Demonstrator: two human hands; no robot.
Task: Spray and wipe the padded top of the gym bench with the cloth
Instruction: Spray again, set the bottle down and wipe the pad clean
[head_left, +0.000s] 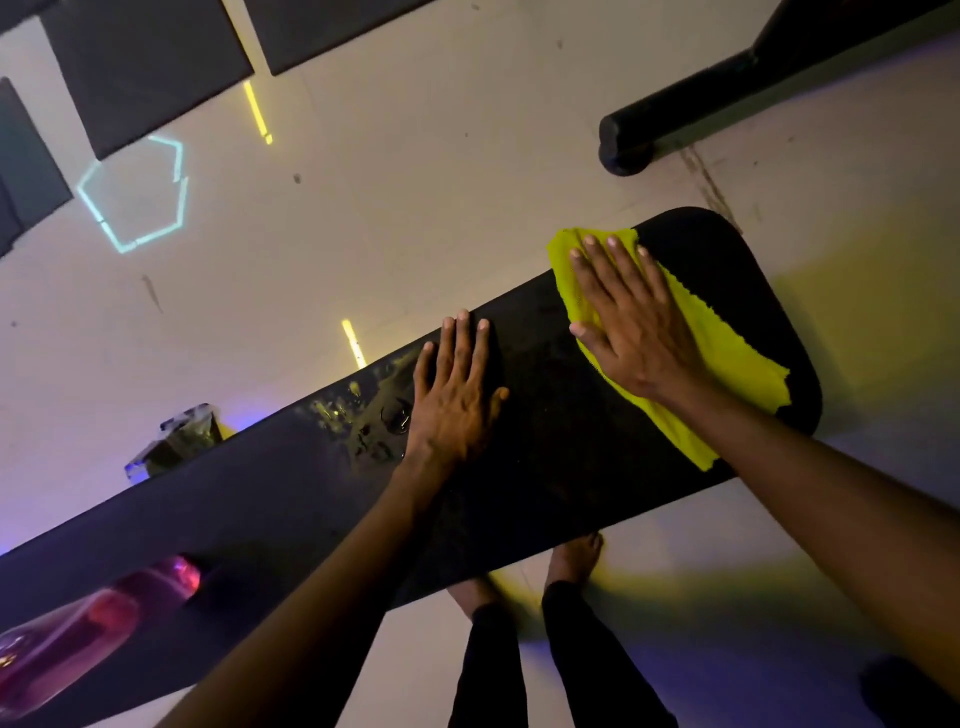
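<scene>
The bench pad (545, 441) runs as one long black strip, its long axis slanting from the lower left of the view up to a rounded end at the upper right. The cloth (727, 353), bright yellow, lies flat on the pad near that rounded end, spread from the far edge across to the near edge. The right hand (628, 322) presses it down with straight, spread fingers pointing toward the far edge. The left hand (457, 389) lies flat on the bare pad, fingers straight, just beside the cloth toward the pad's middle, with a strip of bare pad between the two hands.

Wet droplets (374, 415) glisten on the pad just left of the left hand. So the unwiped wet patch seems to lie down the long axis, away from the rounded end, and the left hand stands between cloth and wet. A bottle (93, 618) with pink liquid lies on its side near the pad's lower-left end, close to the near edge.
</scene>
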